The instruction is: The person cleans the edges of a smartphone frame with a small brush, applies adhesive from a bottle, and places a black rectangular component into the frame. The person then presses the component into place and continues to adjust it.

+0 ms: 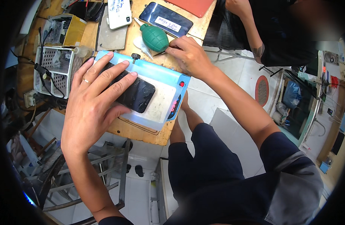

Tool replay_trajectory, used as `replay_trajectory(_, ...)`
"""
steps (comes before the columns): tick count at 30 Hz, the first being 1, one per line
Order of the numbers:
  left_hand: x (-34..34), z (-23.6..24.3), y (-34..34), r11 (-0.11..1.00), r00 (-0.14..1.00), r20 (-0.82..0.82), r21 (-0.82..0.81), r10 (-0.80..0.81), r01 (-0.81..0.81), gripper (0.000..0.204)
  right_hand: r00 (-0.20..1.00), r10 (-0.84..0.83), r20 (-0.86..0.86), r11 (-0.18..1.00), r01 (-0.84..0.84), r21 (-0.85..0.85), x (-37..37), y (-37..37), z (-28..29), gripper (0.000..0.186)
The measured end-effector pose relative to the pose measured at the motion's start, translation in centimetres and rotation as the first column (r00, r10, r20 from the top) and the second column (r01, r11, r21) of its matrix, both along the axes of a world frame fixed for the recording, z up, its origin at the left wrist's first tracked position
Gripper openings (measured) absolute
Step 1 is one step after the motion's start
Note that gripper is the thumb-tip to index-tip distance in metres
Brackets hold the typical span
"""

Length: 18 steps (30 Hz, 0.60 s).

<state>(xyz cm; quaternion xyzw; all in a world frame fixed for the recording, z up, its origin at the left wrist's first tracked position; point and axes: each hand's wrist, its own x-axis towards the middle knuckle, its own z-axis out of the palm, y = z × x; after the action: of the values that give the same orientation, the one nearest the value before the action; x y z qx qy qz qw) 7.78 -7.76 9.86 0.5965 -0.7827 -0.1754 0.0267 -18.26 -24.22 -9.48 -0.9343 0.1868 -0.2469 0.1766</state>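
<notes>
A black phone [140, 93] lies on a blue-framed heating plate [157, 70] with a pale flat top. My left hand [97, 92], a ring on one finger, rests spread over the phone's upper part and hides it. At the table's right edge, past the plate, my right hand [189, 56] has its fingers pinched together beside a green rubber air blower [154, 37]. A thin dark tip shows by those fingertips; what they hold is mostly hidden. A black knob [135, 57] stands on the plate's far edge, and a red button [182, 84] sits at its right end.
Farther back lie a dark phone with a white label [166, 18], a white phone [119, 13] and a red mat [193, 5]. White plastic baskets [54, 69] with cables stand at left, beside a small bottle [83, 51]. Another person's arm [249, 28] reaches in at upper right.
</notes>
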Motion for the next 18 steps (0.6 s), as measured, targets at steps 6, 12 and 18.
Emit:
replay_trajectory(6, 0.1, -0.4, 1.1, 1.0, 0.999, -0.045, -0.008, 0.01, -0.01, 0.084, 0.997, -0.045, 0.059, 0.997, 0.048, -0.059, -0.4, 0.3, 2.2, 0.027)
replay_trajectory(12, 0.4, 0.4, 1.0, 0.997, 0.998, -0.019, -0.044, 0.067, -0.067, 0.094, 0.952, -0.232, 0.2, 0.904, 0.134, 0.407, -1.0, 1.3, 9.2, 0.016)
replay_trajectory(18, 0.0, 1.4, -1.0, 0.996, 0.996, 0.045, -0.032, -0.079, 0.081, 0.097, 0.97, -0.022, 0.241, 0.825, -0.119, 0.552, 2.5, 2.4, 12.1, 0.019)
